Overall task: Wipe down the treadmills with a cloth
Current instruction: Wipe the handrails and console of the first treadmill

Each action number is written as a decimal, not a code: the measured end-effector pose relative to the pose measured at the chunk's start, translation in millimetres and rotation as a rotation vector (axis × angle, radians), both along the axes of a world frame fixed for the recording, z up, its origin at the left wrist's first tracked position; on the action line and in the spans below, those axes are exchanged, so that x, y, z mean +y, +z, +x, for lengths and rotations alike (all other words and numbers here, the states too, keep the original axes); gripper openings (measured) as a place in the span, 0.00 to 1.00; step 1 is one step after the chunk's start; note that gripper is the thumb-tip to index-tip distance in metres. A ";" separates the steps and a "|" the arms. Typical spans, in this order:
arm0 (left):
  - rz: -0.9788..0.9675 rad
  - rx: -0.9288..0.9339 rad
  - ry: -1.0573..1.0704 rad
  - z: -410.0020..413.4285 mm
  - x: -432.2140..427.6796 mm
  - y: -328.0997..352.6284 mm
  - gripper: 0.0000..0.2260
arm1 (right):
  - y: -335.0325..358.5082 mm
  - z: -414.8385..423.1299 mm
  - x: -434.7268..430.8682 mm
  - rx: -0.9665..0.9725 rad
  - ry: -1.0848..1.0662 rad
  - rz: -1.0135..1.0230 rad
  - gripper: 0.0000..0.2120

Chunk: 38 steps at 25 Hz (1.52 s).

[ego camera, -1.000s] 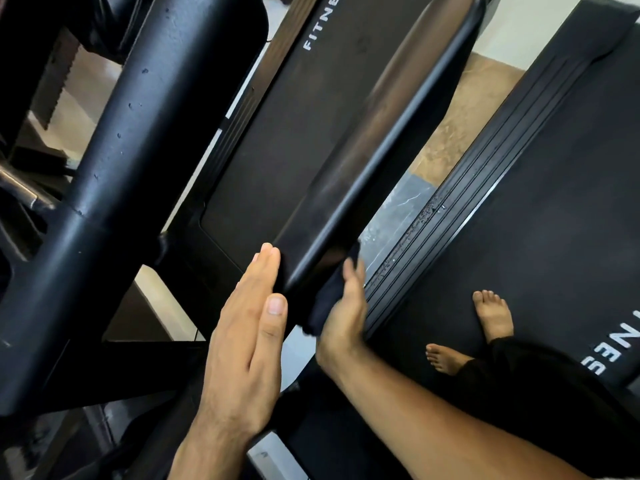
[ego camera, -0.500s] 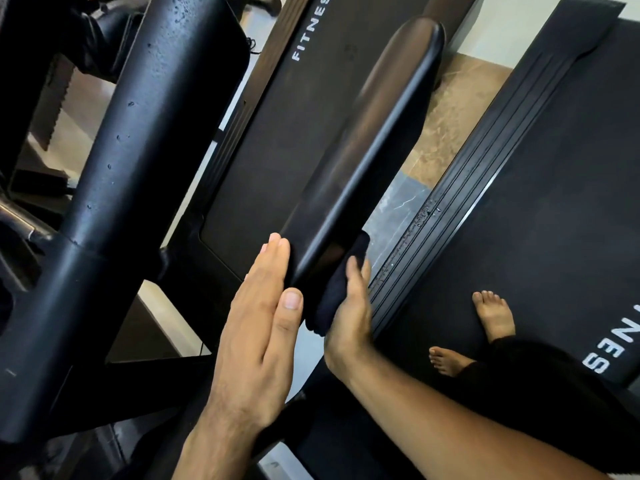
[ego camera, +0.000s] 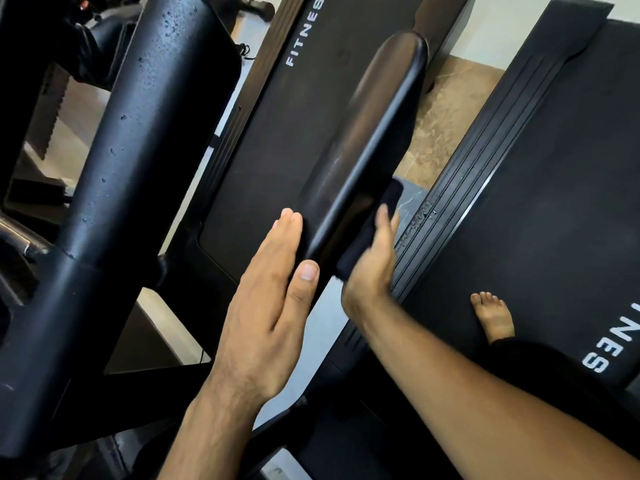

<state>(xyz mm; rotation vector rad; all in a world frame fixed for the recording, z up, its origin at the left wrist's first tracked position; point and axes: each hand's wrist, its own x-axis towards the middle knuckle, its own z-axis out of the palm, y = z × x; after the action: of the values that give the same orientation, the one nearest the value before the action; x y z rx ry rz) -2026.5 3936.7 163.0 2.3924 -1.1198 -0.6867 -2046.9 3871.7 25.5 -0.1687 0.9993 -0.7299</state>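
Observation:
A long black treadmill handrail point(ego camera: 374, 133) runs from the centre toward the top. My left hand point(ego camera: 273, 299) lies flat against its left side, fingers straight and together, holding nothing. My right hand point(ego camera: 372, 265) presses a dark cloth point(ego camera: 374, 226) against the rail's right underside; the cloth shows between the palm and the rail. Below the rail lies a treadmill belt point(ego camera: 284, 140) marked "FITNESS". A second treadmill belt point(ego camera: 540, 202) is on the right, where my bare foot point(ego camera: 493, 315) stands.
A thick black upright post point(ego camera: 114, 188) with water droplets fills the left. A ribbed side rail point(ego camera: 460, 188) edges the right treadmill. Tan and grey floor tile point(ego camera: 440, 126) shows between the two machines. Dark gym equipment sits at the top left.
Both hands have slid farther up along the handrail, the right one carrying the cloth with it. The view has tilted so the rail's rounded end now shows.

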 end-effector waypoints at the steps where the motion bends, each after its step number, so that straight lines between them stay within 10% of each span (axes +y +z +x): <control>1: 0.005 0.001 -0.008 0.3 -4.0 0.0 0.24 | -5.2 -4.5 7.7 -0.048 0.013 0.011 0.25; 22: 0.014 -0.036 -0.045 6.1 -61.3 -2.1 0.26 | 12.5 -21.0 -133.2 -0.019 0.067 -0.054 0.19; 31: 0.044 -0.010 0.041 11.3 -74.0 21.5 0.23 | 106.6 -75.5 -128.2 0.542 0.402 -0.706 0.30; 38: 0.015 -0.047 0.303 8.7 14.0 61.6 0.24 | 181.7 -55.1 -79.2 0.444 0.923 -1.327 0.29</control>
<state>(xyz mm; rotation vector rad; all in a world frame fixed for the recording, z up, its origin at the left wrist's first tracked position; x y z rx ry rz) -2017.8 3950.7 224.6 2.5277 -0.7460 -0.5393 -2101.9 3792.5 207.2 -1.8727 0.5680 -0.3705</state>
